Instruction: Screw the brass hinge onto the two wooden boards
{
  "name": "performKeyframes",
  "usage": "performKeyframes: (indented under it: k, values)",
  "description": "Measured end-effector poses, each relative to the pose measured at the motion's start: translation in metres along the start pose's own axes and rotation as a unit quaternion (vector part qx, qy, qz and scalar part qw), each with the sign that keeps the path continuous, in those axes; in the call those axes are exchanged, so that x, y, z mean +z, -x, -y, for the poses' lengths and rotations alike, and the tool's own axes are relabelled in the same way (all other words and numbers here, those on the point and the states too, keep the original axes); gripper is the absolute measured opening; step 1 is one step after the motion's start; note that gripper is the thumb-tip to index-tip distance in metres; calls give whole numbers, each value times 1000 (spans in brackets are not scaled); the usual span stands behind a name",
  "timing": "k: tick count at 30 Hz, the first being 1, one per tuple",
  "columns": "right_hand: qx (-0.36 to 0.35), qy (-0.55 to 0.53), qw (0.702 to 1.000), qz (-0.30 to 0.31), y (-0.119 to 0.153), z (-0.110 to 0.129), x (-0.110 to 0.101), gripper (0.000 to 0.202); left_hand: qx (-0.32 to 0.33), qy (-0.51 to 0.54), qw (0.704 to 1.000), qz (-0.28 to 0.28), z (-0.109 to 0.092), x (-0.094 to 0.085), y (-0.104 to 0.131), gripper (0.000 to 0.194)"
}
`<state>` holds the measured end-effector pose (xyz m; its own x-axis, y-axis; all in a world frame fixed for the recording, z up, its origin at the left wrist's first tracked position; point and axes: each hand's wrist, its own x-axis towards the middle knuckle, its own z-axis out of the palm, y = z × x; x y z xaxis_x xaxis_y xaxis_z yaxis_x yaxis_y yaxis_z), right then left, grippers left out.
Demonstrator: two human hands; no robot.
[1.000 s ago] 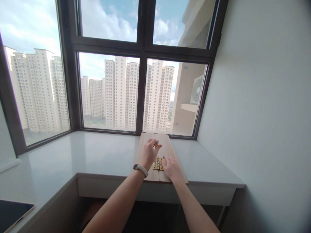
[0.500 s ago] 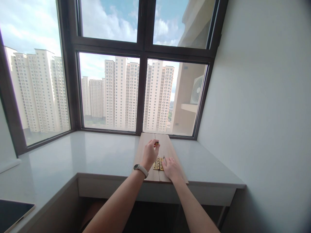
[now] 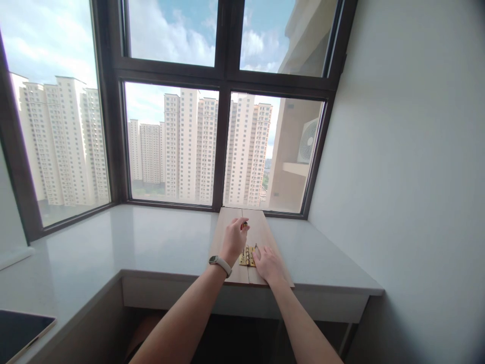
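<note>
Two wooden boards [image 3: 261,226] lie side by side with a narrow seam between them. Across the seam sits a gold-coloured hinge [image 3: 247,257]. My left hand [image 3: 234,240], with a watch on its wrist, is closed around a small tool with a red and dark handle [image 3: 244,225], above the hinge's left part; the tool's lower end is too small to make out. My right hand [image 3: 268,263] rests on the right board, fingers spread, fingertips at the hinge's right edge. A small thin metal piece [image 3: 256,246] shows beside its fingertips.
The boards lie on a pale windowsill counter [image 3: 166,242] whose front edge runs below my hands. Behind is a dark-framed window [image 3: 223,151]. A white wall [image 3: 401,167] stands at the right. A dark flat device [image 3: 22,331] lies at the lower left.
My left hand's fingers have shifted slightly around the tool's handle, and more red shows on it. My right hand has stayed in place.
</note>
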<state>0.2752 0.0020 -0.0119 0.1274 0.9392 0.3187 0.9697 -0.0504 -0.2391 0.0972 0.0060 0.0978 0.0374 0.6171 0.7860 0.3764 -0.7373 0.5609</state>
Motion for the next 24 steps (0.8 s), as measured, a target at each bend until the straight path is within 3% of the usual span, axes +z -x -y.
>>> performKeyframes:
  k: [13,20,24]
  values:
    - [-11,2,1000,-6,0,0,0,67,7,-4,1000,2,-3,-4,1,9]
    - [-7,4,1000,-3,0,0,2,66,7,2,1000,3,-1,0,0,20]
    - [-15,2,1000,-10,0,0,1,65,23,8,1000,10,-1,0,2,15]
